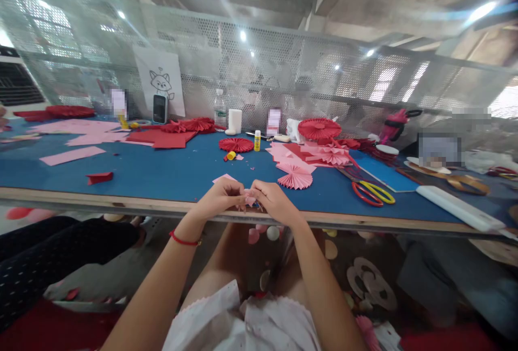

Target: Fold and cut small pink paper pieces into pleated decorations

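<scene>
ceiling: concrete beams (388, 0) | wall: perforated metal screen (259, 65) | light: small ceiling lamps (243, 35) | furniture: long blue-topped table (121, 178)

Scissors (372, 193) right of paper fan (295, 177)

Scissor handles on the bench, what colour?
One red handle, one yellow handle; shows best in the head view.

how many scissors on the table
2: a red-and-yellow-handled pair near the front right edge, and what looks like a red-handled pair at far right; more may be hidden.
</scene>
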Motion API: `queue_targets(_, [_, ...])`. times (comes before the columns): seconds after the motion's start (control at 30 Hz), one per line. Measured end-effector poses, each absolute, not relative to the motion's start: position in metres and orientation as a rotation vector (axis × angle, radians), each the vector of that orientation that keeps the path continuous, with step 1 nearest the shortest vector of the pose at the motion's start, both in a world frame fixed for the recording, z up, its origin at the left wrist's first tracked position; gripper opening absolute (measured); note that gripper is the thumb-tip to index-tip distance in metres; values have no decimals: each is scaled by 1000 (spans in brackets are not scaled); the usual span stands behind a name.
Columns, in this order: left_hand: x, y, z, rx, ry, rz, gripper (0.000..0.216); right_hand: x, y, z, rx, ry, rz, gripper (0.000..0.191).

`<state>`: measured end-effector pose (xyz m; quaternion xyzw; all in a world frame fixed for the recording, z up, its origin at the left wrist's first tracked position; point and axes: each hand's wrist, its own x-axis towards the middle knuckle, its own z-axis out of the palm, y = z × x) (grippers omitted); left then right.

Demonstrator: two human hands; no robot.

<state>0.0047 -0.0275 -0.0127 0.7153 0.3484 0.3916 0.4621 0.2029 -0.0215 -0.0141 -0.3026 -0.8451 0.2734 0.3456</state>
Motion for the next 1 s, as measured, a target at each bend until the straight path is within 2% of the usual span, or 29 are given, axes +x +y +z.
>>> queue_targets(0.37, [5, -28, -12, 1742, 873, 941, 43, 202, -21, -14, -798, -2190, 723, 41])
queue_targets(1.0, [6, -29, -9, 1717, 860, 946, 43, 202, -21, -13, -795, -2205, 737, 35])
